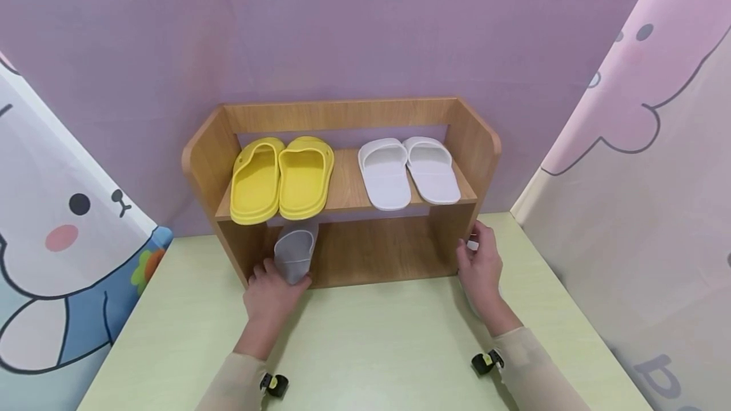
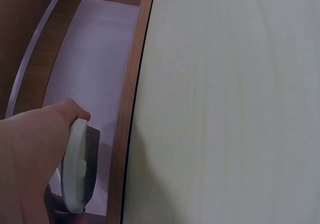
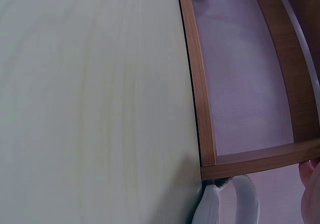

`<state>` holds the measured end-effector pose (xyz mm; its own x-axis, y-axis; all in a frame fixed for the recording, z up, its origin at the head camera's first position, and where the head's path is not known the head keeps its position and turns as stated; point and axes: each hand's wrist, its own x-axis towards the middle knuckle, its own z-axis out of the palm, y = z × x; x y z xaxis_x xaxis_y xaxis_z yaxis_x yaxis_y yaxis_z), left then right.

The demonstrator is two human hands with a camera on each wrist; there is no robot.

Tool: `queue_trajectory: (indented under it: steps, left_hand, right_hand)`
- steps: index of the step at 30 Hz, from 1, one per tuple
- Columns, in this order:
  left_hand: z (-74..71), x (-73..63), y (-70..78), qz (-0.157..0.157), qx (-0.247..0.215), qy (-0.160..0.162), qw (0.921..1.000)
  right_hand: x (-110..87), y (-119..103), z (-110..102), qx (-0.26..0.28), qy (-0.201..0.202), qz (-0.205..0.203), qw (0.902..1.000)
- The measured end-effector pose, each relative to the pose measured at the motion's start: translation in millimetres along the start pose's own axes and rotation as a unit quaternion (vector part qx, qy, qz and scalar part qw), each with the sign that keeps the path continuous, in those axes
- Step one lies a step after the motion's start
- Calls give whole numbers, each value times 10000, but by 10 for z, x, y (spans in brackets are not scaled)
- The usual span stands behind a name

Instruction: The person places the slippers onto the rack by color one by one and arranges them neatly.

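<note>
My left hand (image 1: pixel 273 293) grips a grey slipper (image 1: pixel 294 257) by its edges, at the left end of the lower shelf of a wooden shoe rack (image 1: pixel 371 259). From the left wrist, the slipper (image 2: pixel 75 169) appears edge-on below the thumb. At the rack's right side is my right hand (image 1: pixel 482 268), thumb and fingers apart. One of its digits touches the side panel (image 3: pixel 260 166) in the right wrist view. Outside that panel is a pale slipper (image 3: pixel 245 199), mostly hidden under this hand in the head view; any contact between them is not clear.
On the upper shelf stand a pair of yellow slippers (image 1: pixel 280 179) at left and a pair of white slippers (image 1: pixel 408 173) at right. The rack stands on a pale table (image 1: pixel 377 341), close to a purple backdrop (image 1: pixel 342 24). Printed curtains (image 1: pixel 645 208) hang at both sides.
</note>
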<state>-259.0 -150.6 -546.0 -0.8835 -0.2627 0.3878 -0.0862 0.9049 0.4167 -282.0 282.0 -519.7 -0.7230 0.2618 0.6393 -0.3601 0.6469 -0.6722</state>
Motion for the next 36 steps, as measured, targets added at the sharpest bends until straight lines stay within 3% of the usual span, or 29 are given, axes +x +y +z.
queue_trajectory:
  steps: [12,36]
  left_hand:
    - [-18,9,-9,-148,264,-647,9974]
    - [5,-3,-3,-238,471,-1320,9898]
  right_hand:
    - [-4,1,-11,-4,-39,65,10000]
    - [-5,18,0,-4,46,-79,10000]
